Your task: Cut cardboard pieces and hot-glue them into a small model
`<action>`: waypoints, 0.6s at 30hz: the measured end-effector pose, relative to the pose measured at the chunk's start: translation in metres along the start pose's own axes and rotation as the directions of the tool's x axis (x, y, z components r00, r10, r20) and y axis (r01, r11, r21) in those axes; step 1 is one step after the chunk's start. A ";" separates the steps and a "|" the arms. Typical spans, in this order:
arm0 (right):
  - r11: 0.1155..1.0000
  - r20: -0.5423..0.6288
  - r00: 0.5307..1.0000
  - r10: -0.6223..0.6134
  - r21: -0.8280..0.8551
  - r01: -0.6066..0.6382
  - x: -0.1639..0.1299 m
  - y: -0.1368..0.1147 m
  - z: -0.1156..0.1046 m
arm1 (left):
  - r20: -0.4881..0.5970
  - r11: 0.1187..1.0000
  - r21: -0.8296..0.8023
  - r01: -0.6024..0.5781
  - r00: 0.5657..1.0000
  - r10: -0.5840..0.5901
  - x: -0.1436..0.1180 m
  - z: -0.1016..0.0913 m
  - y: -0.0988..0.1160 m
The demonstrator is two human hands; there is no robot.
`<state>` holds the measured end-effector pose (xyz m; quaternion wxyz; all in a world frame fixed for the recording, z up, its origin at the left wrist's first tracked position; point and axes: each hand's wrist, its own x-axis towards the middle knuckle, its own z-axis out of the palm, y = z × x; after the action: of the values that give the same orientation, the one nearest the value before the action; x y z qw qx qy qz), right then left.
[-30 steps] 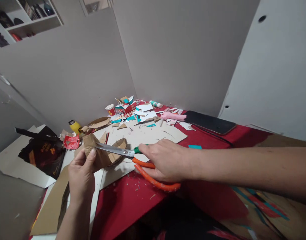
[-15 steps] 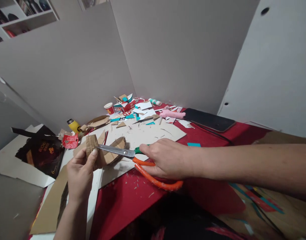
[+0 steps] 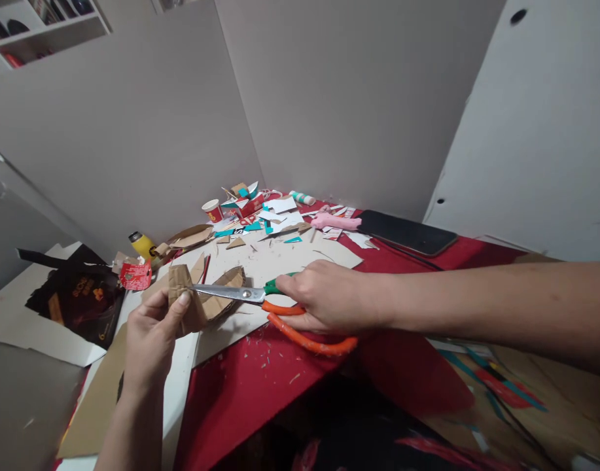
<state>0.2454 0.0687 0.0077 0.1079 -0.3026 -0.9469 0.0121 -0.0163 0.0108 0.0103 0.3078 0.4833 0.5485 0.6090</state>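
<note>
My left hand (image 3: 155, 333) pinches a small folded piece of brown cardboard (image 3: 178, 282) between thumb and fingers. My right hand (image 3: 329, 297) is wrapped round the handles of a pair of scissors (image 3: 226, 291), one handle green and the other orange. The scissors point left, and their blade tips meet the cardboard just above my left thumb. Whether the tips are inside the piece I cannot tell. Behind the blades, a curved cardboard shape with a corrugated edge (image 3: 226, 301) rests on white board.
Paper scraps (image 3: 282, 219), a paper cup (image 3: 212, 210) and a yellow bottle (image 3: 141, 246) are towards the back. A phone (image 3: 406, 232) lies right beside a pink object (image 3: 335, 220). Flat cardboard (image 3: 96, 392) and a black printed package (image 3: 78, 297) are at left. Cuttings dot the red tabletop (image 3: 231, 392).
The scissor handles and my right hand have risen slightly, and the blades look more closed together. My left hand keeps its pinch on the cardboard. The view has shifted a little.
</note>
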 end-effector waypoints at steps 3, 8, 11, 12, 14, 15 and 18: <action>0.999 0.026 1.000 0.013 0.030 -0.014 -0.001 0.002 -0.005 | 0.001 1.000 0.003 -0.010 1.000 0.010 0.000 0.002 -0.001; 0.997 0.043 0.996 0.078 0.011 -0.079 -0.002 -0.005 -0.007 | -0.004 0.998 -0.010 -0.061 0.998 0.061 -0.003 0.008 -0.004; 0.994 0.021 0.995 0.097 -0.051 -0.096 -0.001 -0.007 -0.003 | -0.047 0.993 0.025 -0.113 0.992 0.114 -0.007 0.012 -0.006; 0.993 0.013 0.995 0.100 -0.065 -0.099 -0.001 -0.008 -0.001 | -0.066 0.990 0.048 -0.131 0.989 0.134 -0.008 0.014 -0.006; 0.993 0.000 0.995 0.098 -0.068 -0.098 0.001 -0.008 0.001 | -0.094 0.986 0.066 -0.151 0.983 0.157 -0.010 0.016 -0.007; 0.994 -0.005 0.996 0.091 -0.057 -0.091 0.001 -0.008 0.002 | -0.102 0.987 0.058 -0.153 0.982 0.158 -0.010 0.017 -0.007; 0.998 -0.025 0.998 0.064 -0.017 -0.064 0.002 -0.007 0.001 | -0.122 0.987 0.001 -0.158 0.980 0.157 -0.008 0.017 -0.005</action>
<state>0.2392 0.0641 0.0075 0.1164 -0.3338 -0.9354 0.0035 0.0015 0.0104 0.0025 0.2268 0.4859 0.5234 0.6622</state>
